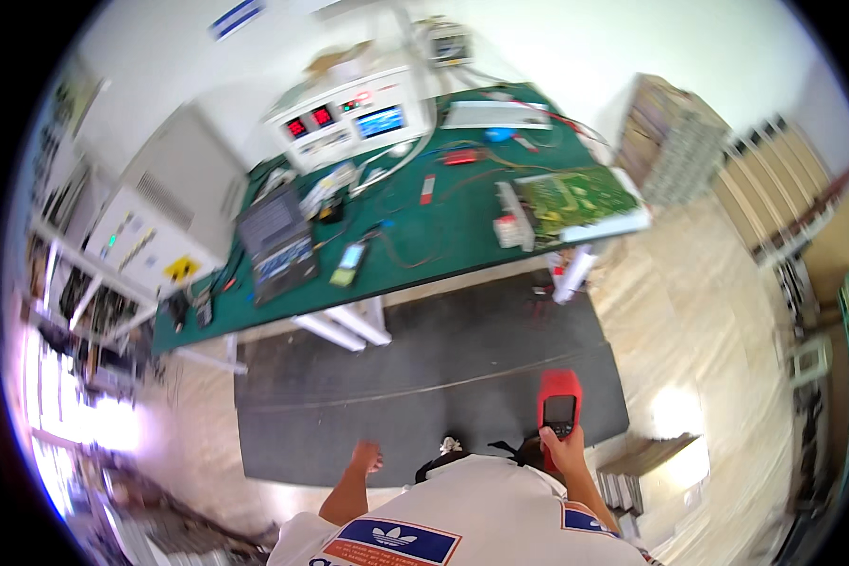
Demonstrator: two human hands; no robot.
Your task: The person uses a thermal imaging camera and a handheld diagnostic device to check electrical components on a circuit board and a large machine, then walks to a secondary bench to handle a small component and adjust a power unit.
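In my right hand [564,449] is a red handheld instrument [560,387] with a dark screen and buttons below it. My thumb lies over its lower face, and it hangs over the black floor mat, in front of my body. My left hand [368,457] hangs low on the other side with its fingers curled in, and nothing shows in it. Both hands are well short of the green-topped workbench [401,250].
On the bench are a laptop [278,236], a white power unit [349,118] with lit displays, a green circuit board [575,200], a small handheld meter [351,261] and loose wires. A grey cabinet [170,203] stands left. Cardboard boxes [674,141] stand right; a black mat [424,377] covers the floor.
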